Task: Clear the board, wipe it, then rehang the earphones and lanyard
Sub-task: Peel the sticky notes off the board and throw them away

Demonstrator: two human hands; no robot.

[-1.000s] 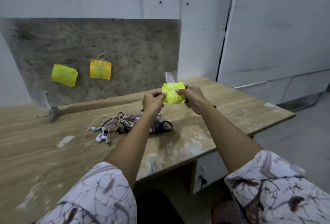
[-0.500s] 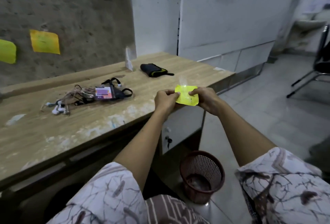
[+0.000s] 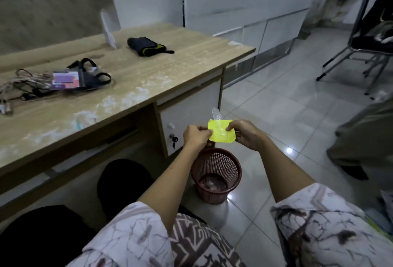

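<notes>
Clearing step, by my read: both hands, left hand [image 3: 196, 137] and right hand [image 3: 246, 136], pinch the yellow note [image 3: 221, 132] above the bin [image 3: 215, 174] at 6 o'clock; next, release it downward.

Both hands, left hand [image 3: 196, 137] and right hand [image 3: 246, 136], pinching a yellow sticky note [image 3: 221, 131] by opposite edges directly above a red mesh wastebasket [image 3: 215, 174] at 6 o'clock, with lanyard [image 3: 85, 75] and earphones [image 3: 19, 88] heaped on the wooden desk [image 3: 148, 71] toward 10 o'clock.
</notes>
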